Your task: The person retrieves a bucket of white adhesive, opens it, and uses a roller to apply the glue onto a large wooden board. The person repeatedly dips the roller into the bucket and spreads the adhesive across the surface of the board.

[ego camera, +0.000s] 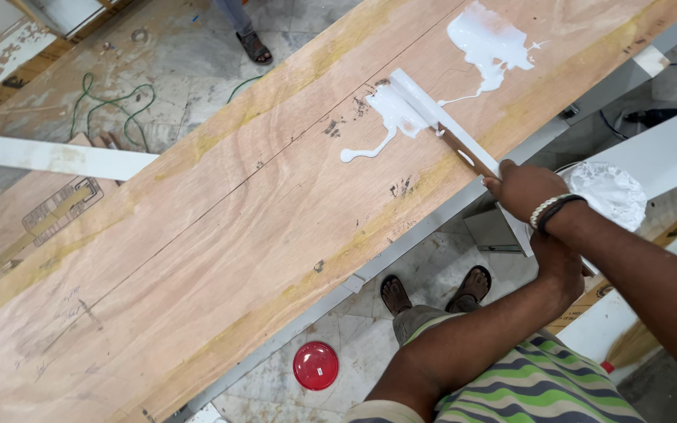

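A long plywood board (221, 211) runs diagonally across the view. Two puddles of white glue lie on its far end, one large (487, 39) and one smaller (393, 110) with a thin trail. A narrow white strip (417, 98) rests with its end in the smaller puddle and reaches back over the board's edge. My right hand (523, 188), with a beaded bracelet at the wrist, grips the strip near the board's edge. My left hand (559, 266) holds the strip's near end, just below the right hand.
A round container (609, 192) covered in white stands beside my right wrist. A red lid (315, 366) lies on the floor near my sandalled feet (432, 291). Another person's foot (252, 43) stands beyond the board. A green cable (111, 110) and a white strip (56, 157) lie at left.
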